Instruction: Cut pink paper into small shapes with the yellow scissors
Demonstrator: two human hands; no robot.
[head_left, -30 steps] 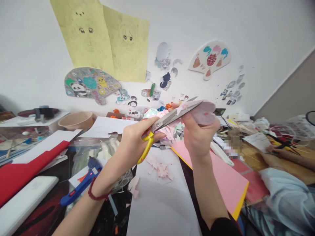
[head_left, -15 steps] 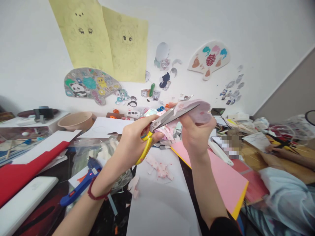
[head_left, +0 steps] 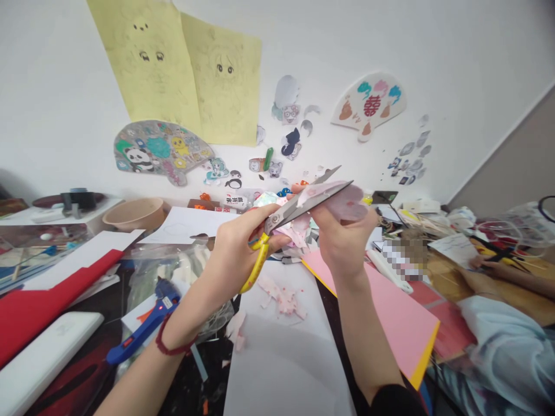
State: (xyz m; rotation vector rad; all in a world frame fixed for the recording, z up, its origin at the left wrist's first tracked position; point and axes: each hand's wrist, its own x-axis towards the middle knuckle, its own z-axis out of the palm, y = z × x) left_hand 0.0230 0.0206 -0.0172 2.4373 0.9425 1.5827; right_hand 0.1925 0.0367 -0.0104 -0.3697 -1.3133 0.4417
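Note:
My left hand [head_left: 243,242] is closed round the yellow handles of a pair of scissors [head_left: 259,263]. The blades are apart, with a pale pink, thin paper-like piece [head_left: 347,203] between them. My right hand [head_left: 344,237] pinches that piece, which is curled and has reddish spots; some of its fingers are hidden behind it. Below my hands, pink spotted scraps [head_left: 284,297] lie on a long white sheet [head_left: 286,364]. A crumpled heap of pink and pale scraps [head_left: 299,234] sits behind the scissors.
At left are a blue glue gun [head_left: 147,329], a white oblong case [head_left: 50,358], red sheets [head_left: 56,300] and a beige bowl [head_left: 133,214]. Pink card [head_left: 390,312] lies at right. Another person's sleeve [head_left: 511,341] and hand [head_left: 481,263] show at far right.
The pink piece has shifted slightly left and down with my right hand, and sits deeper between the blades. The scissors have barely moved.

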